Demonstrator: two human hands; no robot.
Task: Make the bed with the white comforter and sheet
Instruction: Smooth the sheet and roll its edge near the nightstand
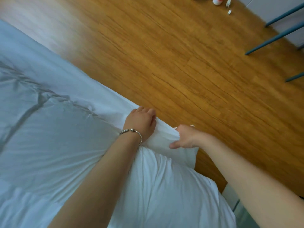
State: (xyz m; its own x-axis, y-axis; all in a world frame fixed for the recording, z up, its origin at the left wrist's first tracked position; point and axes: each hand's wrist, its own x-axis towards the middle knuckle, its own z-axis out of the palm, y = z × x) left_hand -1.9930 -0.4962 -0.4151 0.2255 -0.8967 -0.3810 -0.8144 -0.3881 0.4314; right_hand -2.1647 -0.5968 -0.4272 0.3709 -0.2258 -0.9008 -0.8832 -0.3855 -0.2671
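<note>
White comforter [49, 129] spread over the bed, its corner bunched at the bed's edge beside the wooden floor [181, 55]. My left hand [141, 122], silver bangle [131, 131] at the wrist, curls its fingers over the gathered edge. My right hand [185, 137] pinches the corner fold between thumb and curled fingers.

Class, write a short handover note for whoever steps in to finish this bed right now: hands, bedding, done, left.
Left hand: fingers curled over the comforter at the bed's edge.
Right hand: pinches a bunched fold of the same white fabric beside it.
Done: comforter lies spread over the bed, some creases at left.
Left: pull this corner straight and smooth the creases. No separate sheet can be made out.
</note>
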